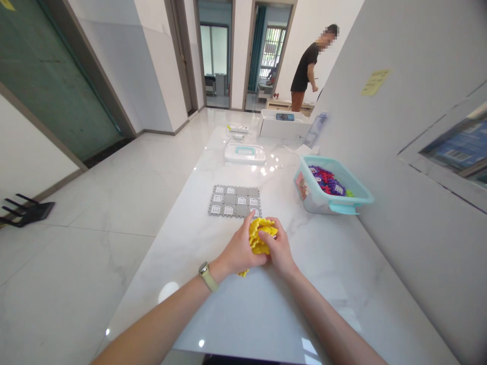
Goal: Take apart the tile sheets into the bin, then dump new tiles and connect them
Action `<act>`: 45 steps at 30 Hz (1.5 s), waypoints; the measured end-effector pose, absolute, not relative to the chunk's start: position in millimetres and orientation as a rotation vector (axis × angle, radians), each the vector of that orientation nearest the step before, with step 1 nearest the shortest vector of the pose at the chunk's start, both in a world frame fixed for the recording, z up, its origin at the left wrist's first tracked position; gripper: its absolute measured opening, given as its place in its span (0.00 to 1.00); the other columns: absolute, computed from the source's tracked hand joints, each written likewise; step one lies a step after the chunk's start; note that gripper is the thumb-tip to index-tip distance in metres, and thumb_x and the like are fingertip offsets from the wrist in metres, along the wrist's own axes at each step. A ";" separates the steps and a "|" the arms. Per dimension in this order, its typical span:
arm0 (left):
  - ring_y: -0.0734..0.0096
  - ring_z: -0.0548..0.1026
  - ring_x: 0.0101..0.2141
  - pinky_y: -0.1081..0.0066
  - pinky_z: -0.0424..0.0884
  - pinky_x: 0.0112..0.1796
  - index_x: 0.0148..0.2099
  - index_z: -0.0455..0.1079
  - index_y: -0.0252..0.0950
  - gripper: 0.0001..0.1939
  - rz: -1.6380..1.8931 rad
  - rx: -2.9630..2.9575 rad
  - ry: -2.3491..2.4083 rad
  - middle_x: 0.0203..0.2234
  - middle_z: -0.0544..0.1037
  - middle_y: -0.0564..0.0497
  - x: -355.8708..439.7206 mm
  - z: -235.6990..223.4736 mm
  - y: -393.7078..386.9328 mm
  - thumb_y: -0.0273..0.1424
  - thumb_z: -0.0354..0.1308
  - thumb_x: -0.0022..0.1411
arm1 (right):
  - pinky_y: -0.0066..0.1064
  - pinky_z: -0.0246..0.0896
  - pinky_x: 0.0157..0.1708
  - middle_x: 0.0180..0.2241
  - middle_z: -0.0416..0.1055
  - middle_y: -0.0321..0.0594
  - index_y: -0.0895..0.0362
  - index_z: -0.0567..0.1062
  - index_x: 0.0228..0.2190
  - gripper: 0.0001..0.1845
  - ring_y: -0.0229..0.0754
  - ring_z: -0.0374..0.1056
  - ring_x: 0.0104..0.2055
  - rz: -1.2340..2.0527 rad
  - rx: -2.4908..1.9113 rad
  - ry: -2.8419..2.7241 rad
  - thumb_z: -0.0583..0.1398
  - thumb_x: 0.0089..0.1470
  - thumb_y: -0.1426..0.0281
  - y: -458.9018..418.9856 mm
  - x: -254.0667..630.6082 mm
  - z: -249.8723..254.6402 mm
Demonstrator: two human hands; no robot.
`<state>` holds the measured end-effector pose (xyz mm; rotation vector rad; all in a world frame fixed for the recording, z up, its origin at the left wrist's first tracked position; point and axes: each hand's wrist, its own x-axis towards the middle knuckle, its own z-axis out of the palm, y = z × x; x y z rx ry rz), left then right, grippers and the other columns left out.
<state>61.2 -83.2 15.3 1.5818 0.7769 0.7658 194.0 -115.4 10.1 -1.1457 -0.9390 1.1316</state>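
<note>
Between both hands, a little above the table, is a bunch of yellow interlocking tiles [260, 245] with toothed edges. My left hand [240, 248] is closed around its left side; a pale green watch band circles that wrist. My right hand [280, 248] grips the bunch from the right, its thumb lying across the front. Below the left hand a bit of yellow tile [243, 273] pokes out. Just beyond the hands a flat grey panel of joined tiles [242, 193] lies on the table, several of them marked with white window pictures.
At right stands a light-blue plastic box [323, 204] holding purple, red and green pieces. Farther back are a white and teal case [244, 153], a power strip [238, 129] and a white carton [283, 126] with a phone on top. A person [304, 71] stands beyond the table. A wall borders the right side.
</note>
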 end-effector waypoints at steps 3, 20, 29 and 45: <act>0.53 0.69 0.54 0.57 0.64 0.55 0.69 0.43 0.42 0.54 0.794 1.577 0.762 0.58 0.66 0.42 64.0 13.4 -84.3 0.23 0.67 0.44 | 0.33 0.69 0.35 0.34 0.70 0.32 0.50 0.64 0.41 0.16 0.42 0.70 0.35 1.150 -1.092 -0.814 0.62 0.50 0.66 -114.0 190.3 7.4; 0.50 0.68 0.55 0.56 0.65 0.55 0.66 0.52 0.38 0.52 0.775 1.616 0.775 0.56 0.67 0.40 70.5 6.9 -78.5 0.31 0.74 0.42 | 0.32 0.68 0.30 0.29 0.69 0.31 0.51 0.63 0.37 0.13 0.41 0.70 0.30 1.098 -1.065 -0.606 0.60 0.51 0.63 -105.7 196.5 7.1; 0.53 0.68 0.55 0.57 0.64 0.56 0.66 0.52 0.40 0.51 0.808 1.644 0.766 0.56 0.69 0.42 69.7 7.6 -78.3 0.36 0.74 0.44 | 0.34 0.69 0.29 0.28 0.70 0.32 0.51 0.62 0.38 0.14 0.43 0.71 0.29 1.030 -1.145 -0.565 0.58 0.53 0.58 -102.9 196.7 3.7; 0.68 0.72 0.36 0.70 0.67 0.38 0.43 0.68 0.39 0.13 0.781 1.540 0.841 0.35 0.73 0.52 66.4 12.1 -71.6 0.39 0.62 0.59 | 0.32 0.61 0.34 0.36 0.67 0.37 0.54 0.66 0.40 0.12 0.41 0.65 0.34 0.362 -1.401 -1.058 0.59 0.56 0.61 -110.6 218.6 13.6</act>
